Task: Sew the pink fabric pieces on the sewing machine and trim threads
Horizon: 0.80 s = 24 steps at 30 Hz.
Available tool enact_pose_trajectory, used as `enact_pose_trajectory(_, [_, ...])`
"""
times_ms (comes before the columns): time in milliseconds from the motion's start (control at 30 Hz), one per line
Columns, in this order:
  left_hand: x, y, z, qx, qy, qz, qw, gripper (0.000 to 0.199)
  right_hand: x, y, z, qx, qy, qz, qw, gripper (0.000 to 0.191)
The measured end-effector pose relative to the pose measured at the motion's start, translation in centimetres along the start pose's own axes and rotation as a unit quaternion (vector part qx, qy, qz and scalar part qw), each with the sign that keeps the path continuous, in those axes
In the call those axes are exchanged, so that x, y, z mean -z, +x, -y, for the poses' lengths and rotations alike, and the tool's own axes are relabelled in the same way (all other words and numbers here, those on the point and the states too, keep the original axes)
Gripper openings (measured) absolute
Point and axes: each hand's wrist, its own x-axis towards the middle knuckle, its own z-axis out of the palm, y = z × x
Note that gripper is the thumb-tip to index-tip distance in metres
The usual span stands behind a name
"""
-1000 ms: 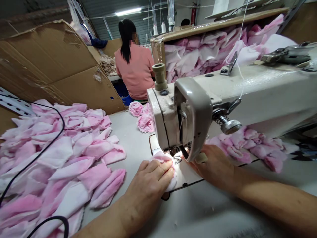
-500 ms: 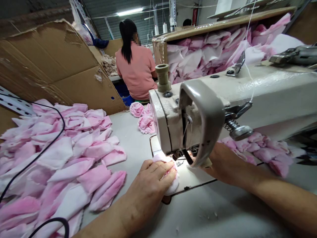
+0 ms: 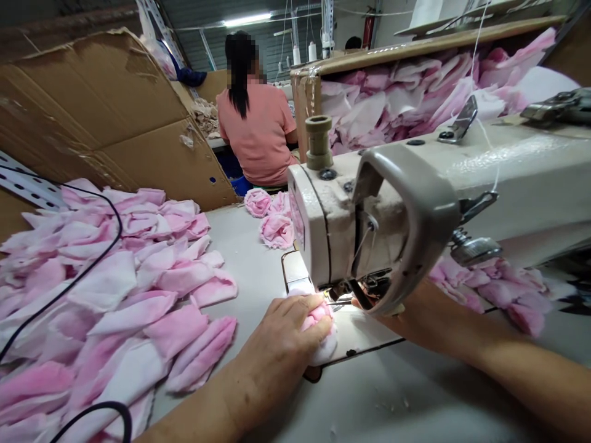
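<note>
My left hand point(image 3: 289, 329) presses a pink-and-white fabric rosette point(image 3: 327, 349) against the machine bed, thumb and fingers curled over it. It lies just left of the needle area of a white sewing machine point(image 3: 318, 227). My right hand point(image 3: 410, 311) reaches in from the right behind the machine's grey looped guard point(image 3: 415, 184), which hides most of its fingers. Two thin metal blades, seemingly thread snips point(image 3: 340, 302), point out from those fingers toward the rosette's edge. Their handles are out of sight.
Loose pink-and-white fabric pieces point(image 3: 124, 295) are heaped on the left, crossed by a black cable point(image 3: 104, 246). Finished-looking rosettes point(image 3: 277, 231) sit behind the machine head. More pink pieces point(image 3: 503, 289) lie under the arm. Cardboard point(image 3: 115, 117) stands behind; a person point(image 3: 256, 129) sits beyond.
The view has shifted slightly, so the machine appears farther right. The metal blades look closer together and nearer the rosette. My left hand keeps its hold.
</note>
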Motion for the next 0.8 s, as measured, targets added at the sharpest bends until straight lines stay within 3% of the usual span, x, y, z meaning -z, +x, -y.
enact_pose_trajectory(433, [0.2,0.3,0.2,-0.019,-0.019,-0.013,1.000,0.023,-0.8,-0.2,-0.4,-0.009,-0.027,-0.012,1.000,0.023])
enact_pose_trajectory(633, [0.9,0.8,0.5,-0.056,-0.053,-0.018,0.997,0.024,0.1,-0.3,-1.0,0.033,-0.019,-0.009,0.999,0.018])
enact_pose_trajectory(800, [0.9,0.5,0.7,-0.037,-0.043,-0.010,0.998,0.026,0.6,-0.5,-1.1,0.055,-0.005,-0.004,0.998,0.012])
